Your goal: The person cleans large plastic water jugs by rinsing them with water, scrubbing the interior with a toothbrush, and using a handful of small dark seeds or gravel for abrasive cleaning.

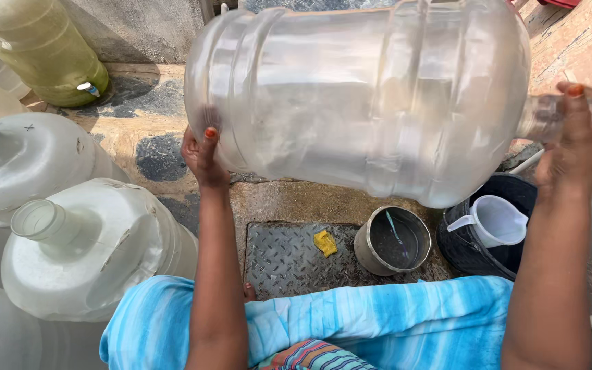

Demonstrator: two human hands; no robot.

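Clear plastic jug (371,96), seemingly empty, gripped sideways by both hands: left (201,156) at base, right (579,140) at neck.

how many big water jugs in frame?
5, possibly more hidden: clear jug held sideways between left hand and right hand; yellowish jug top left; three white jugs left.

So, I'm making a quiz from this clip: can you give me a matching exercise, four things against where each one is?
Things:
1. clear water jug
2. yellow sponge
3. white pitcher
4. greenish jug with a tap

Places:
A. inside the black bucket
B. top left, by the wall
C. on the metal floor plate
D. held sideways between the left hand and right hand

Pairs: 1-D, 2-C, 3-A, 4-B
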